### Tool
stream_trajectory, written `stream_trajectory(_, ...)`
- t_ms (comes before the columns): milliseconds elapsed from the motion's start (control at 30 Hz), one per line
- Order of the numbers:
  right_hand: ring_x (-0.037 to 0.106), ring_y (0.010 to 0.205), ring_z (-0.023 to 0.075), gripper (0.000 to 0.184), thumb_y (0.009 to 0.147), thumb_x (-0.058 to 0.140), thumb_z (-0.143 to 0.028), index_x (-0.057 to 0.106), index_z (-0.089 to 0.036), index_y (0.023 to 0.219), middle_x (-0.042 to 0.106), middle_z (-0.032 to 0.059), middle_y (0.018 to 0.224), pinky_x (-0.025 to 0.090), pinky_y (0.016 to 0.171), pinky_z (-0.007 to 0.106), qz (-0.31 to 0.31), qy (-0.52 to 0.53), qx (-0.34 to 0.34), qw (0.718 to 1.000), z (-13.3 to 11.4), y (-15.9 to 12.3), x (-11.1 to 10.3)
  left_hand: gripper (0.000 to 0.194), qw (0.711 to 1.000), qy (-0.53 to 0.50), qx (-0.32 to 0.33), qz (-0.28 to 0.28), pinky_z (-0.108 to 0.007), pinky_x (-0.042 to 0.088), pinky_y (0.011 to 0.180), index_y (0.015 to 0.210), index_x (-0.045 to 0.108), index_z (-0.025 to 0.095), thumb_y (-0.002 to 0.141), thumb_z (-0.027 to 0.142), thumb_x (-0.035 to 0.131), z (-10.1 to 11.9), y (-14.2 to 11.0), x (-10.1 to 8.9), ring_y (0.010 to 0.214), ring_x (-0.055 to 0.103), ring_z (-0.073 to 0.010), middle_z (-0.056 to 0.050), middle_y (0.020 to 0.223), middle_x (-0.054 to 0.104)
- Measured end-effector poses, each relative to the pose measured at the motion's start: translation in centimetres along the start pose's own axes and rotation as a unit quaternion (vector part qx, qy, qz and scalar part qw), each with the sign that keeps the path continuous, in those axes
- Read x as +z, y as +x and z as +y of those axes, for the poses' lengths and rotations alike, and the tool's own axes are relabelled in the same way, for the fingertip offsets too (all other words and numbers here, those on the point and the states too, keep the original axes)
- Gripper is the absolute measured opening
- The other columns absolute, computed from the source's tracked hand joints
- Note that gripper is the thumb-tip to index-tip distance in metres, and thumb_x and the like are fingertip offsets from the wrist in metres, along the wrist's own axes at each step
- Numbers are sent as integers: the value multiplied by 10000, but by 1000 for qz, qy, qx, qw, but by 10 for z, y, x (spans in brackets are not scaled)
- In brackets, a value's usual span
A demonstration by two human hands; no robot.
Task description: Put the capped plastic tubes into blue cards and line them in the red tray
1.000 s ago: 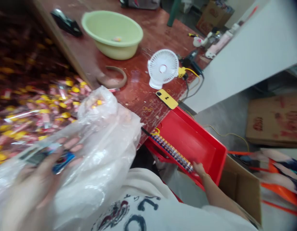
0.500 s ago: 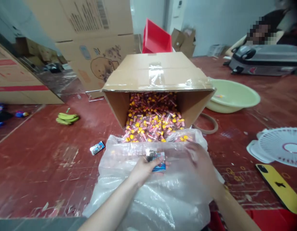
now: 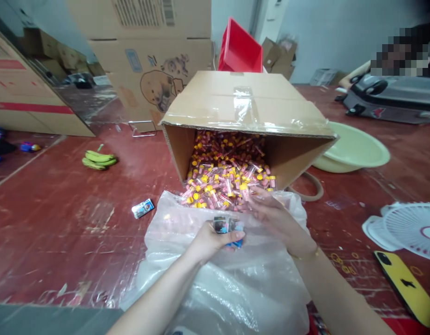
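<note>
My left hand [image 3: 218, 237] is closed around several small blue-and-black printed packets [image 3: 221, 225], its thumb pressed on top, above a whitish plastic sheet [image 3: 187, 279]. At the mouth of a tipped cardboard box [image 3: 215, 97], my right hand [image 3: 272, 214] has its fingertips at a small yellow-capped tube [image 3: 245, 190], which looks pinched between them. Behind it, a heap of clear tubes with pink contents and yellow caps [image 3: 215, 179] fills the box's lower part and spills onto the sheet. A similar blue packet [image 3: 143, 209] lies on the floor at left.
Bananas [image 3: 99, 160] lie on the red floor [image 3: 78, 223]. On the right are a pale green basin [image 3: 357, 149], a white slatted plastic cover [image 3: 410, 228], a yellow phone [image 3: 406, 284] and rubber bands [image 3: 343, 265]. Behind stand a red bin [image 3: 241, 49], a suitcase [image 3: 392, 97] and a person's arm [image 3: 356, 74].
My right hand has moved left and forward to the tubes, where a yellow-capped tube now shows at its fingertips. The packets in my left hand look more fanned apart. The view has shifted slightly.
</note>
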State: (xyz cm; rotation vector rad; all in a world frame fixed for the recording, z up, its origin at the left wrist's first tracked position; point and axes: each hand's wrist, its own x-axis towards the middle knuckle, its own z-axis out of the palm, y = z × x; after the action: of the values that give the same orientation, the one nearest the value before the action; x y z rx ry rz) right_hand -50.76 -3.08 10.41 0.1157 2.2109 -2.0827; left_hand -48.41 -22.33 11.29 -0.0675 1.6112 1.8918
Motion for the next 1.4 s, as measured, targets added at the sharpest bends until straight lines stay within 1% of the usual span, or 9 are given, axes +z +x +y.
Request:
stream_trajectory(133, 674, 833, 172, 507, 801, 697, -383, 394, -366, 1207, 622, -22, 967, 539, 853, 404, 8, 150, -60, 987, -21, -32, -2, 294, 999, 30, 13, -41, -242, 508, 561, 709, 718, 145, 635, 414, 812, -1, 5, 4, 629, 664, -175, -55, 665, 702)
stream_trajectory(333, 629, 960, 190, 293, 874, 625, -294, 431, -311, 1093, 593, 18, 976, 529, 860, 382, -9, 42, -183, 982, -33, -40, 8, 279, 997, 39, 44, -49, -216, 459, 504, 658, 670, 153, 616, 377, 830, -1, 1, 4, 509, 609, -131, -9, 561, 652)
stream_trajectory(533, 602, 934, 171, 263, 896, 586, -200, 428, -286, 1089, 553, 29, 982, 526, 816, 357, -49, -10, -232, 971, -38, -47, 8, 358, 997, 36, -8, -69, -258, 517, 571, 810, 697, 137, 680, 463, 765, 2, -7, 1, 684, 672, -182, -62, 753, 721)
stream_trajectory(700, 576, 875, 174, 297, 897, 574, -205, 418, -290, 1136, 535, 48, 1012, 514, 782, 374, -13, -104, -247, 963, -35, -53, 2, 285, 995, 36, 36, -80, -206, 455, 536, 649, 659, 129, 616, 360, 824, 5, -6, 4, 544, 565, -102, -4, 600, 645)
stream_trajectory(867, 575, 939, 187, 304, 900, 562, -208, 416, -292, 1153, 543, 53, 1041, 504, 810, 369, -2, -186, -269, 945, -34, -56, 0, 287, 997, 46, 28, -56, -224, 452, 537, 695, 675, 137, 574, 332, 848, 2, -2, 5, 540, 562, -112, 2, 608, 640)
stream_trajectory(967, 590, 857, 167, 258, 895, 580, -245, 446, -276, 1113, 557, 32, 942, 514, 745, 327, -27, -177, -241, 954, -36, -51, 2, 287, 997, 48, 35, -56, -215, 434, 520, 700, 684, 138, 582, 342, 848, 1, -2, 5, 516, 545, -100, 7, 599, 639)
stream_trajectory(1167, 624, 678, 147, 269, 882, 592, -394, 394, -263, 1008, 618, 13, 861, 540, 558, 283, -99, 66, -69, 990, -20, -42, 9, 379, 995, -92, 1, -39, -264, 518, 640, 863, 719, 135, 611, 391, 841, 7, -8, 14, 661, 659, -155, -55, 781, 719)
stream_trajectory(1300, 622, 920, 195, 590, 692, 791, -315, 389, -275, 1122, 578, 64, 1090, 569, 682, 298, -108, 18, -77, 991, -4, -55, 24, 439, 983, -184, -21, -10, -287, 547, 611, 944, 714, 114, 629, 396, 835, 8, -5, 24, 671, 668, -177, -90, 803, 726)
stream_trajectory(1400, 629, 942, 204, 728, 641, 792, -192, 313, -299, 1179, 553, 70, 1127, 572, 674, 294, -48, -8, -80, 996, 7, -64, 36, 450, 980, -198, -19, -8, -290, 557, 623, 927, 718, 104, 620, 411, 839, 9, -2, 28, 681, 671, -182, -99, 806, 728)
